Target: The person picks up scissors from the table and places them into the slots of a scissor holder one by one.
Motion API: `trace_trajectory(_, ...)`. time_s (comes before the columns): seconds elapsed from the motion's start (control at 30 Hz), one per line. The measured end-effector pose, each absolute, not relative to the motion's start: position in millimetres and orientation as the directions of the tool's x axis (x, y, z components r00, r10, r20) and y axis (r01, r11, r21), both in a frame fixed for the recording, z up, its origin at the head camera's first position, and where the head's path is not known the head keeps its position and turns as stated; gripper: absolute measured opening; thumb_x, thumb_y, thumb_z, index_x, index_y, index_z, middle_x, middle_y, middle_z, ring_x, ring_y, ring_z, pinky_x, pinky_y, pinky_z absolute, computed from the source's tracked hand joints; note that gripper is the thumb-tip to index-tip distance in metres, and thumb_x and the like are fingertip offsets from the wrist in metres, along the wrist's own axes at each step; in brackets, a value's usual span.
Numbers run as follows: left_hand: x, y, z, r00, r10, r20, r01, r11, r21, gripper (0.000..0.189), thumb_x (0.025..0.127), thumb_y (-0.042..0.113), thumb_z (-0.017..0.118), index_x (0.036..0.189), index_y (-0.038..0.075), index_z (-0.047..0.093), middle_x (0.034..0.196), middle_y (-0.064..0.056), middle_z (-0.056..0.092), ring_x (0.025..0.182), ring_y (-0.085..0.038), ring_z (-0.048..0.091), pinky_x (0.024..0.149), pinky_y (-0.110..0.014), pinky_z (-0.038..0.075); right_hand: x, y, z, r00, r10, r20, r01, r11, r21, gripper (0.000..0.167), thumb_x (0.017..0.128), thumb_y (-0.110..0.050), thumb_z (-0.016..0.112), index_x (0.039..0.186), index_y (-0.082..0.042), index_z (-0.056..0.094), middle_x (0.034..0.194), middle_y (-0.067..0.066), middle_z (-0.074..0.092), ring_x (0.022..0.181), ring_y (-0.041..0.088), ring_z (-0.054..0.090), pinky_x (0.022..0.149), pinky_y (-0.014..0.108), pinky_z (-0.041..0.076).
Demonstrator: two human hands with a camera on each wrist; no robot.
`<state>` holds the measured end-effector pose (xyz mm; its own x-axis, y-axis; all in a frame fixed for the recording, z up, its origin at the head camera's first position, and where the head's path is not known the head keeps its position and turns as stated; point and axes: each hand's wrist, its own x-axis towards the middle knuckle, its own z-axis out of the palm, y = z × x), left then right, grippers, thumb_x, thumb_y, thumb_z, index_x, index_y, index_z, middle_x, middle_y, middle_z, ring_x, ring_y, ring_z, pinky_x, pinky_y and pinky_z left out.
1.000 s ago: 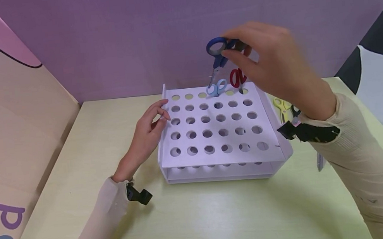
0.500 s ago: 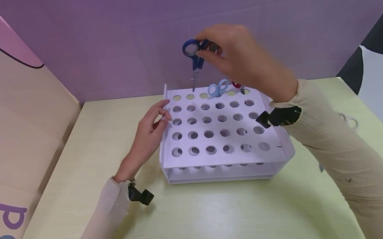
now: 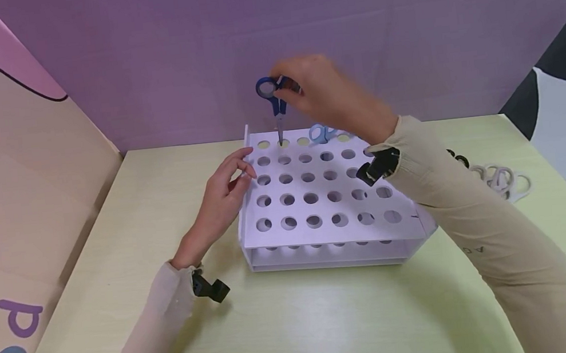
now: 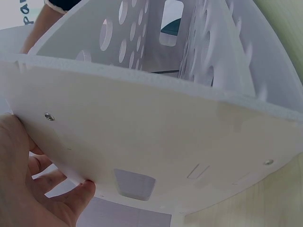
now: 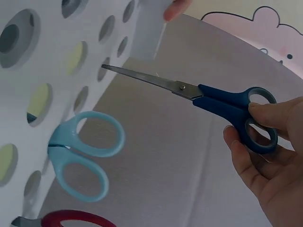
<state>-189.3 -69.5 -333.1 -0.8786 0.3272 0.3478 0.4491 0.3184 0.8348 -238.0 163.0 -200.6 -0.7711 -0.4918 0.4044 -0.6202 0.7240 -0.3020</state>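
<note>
My right hand (image 3: pixel 315 89) pinches dark blue scissors (image 5: pixel 218 99) by the handle loops. Their closed blades point down, with the tip at a back-row hole of the white holed rack (image 3: pixel 297 189), second from the left. Whether the tip is inside the hole cannot be made out. My left hand (image 3: pixel 222 191) holds the rack's left side panel by its edge, thumb on the outer face (image 4: pixel 118 127). Light blue scissors (image 5: pixel 87 153) stand in another back-row hole. Red-handled scissors (image 5: pixel 75 218) are beside them in the right wrist view, partly cut off.
Several scissors with white or grey handles (image 3: pixel 503 179) lie on the table (image 3: pixel 319 322) right of the rack, partly behind my right sleeve. Black loops (image 3: pixel 459 159) show near them. A purple wall panel (image 3: pixel 172 61) rises directly behind the rack.
My right hand has carried the dark blue scissors leftward, then lowered them toward the back row. My left hand has stayed at the rack's side.
</note>
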Motion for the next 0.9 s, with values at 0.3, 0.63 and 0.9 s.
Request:
trace_trajectory(0.3,-190,-68,-335,-0.874,0.331,0.355,0.457,0.313,0.833,0.013,0.099,0.001,0.046,0.096,0.003,0.059,0.150,-0.002,0.047,0.140,-0.025,0.040,0.106,-0.041,0.044,-252,160,-219,-0.839,-0.477,0.263,-0.542,0.778,-0.318,0.030,0.098,-0.013,0.062,0.126,-0.002,0.062,0.117,0.015,0.067,0.098,0.023,0.067,0.088,0.038,0.056)
trace_trajectory(0.63,-189,-73,-333,-0.874,0.327,0.360,0.458,0.300,0.837,0.012,0.099,0.000,0.047,0.095,0.002,0.058,0.150,-0.002,0.047,0.139,-0.029,0.042,0.105,-0.042,0.045,-262,155,-234,-0.840,-0.508,0.192,-0.543,0.796,-0.269,0.024,0.097,-0.012,0.064,0.118,-0.002,0.065,0.112,0.014,0.069,0.095,0.025,0.066,0.087,0.039,0.056)
trace_trajectory(0.9,-188,-78,-334,-0.873,0.324,0.363,0.460,0.304,0.834,0.012,0.099,0.000,0.047,0.095,0.003,0.058,0.150,0.000,0.047,0.139,-0.025,0.042,0.105,-0.041,0.046,-267,149,-243,-0.863,-0.493,0.109,-0.502,0.813,-0.294,0.019,0.096,-0.012,0.065,0.113,-0.003,0.067,0.108,0.013,0.068,0.092,0.024,0.063,0.088,0.038,0.055)
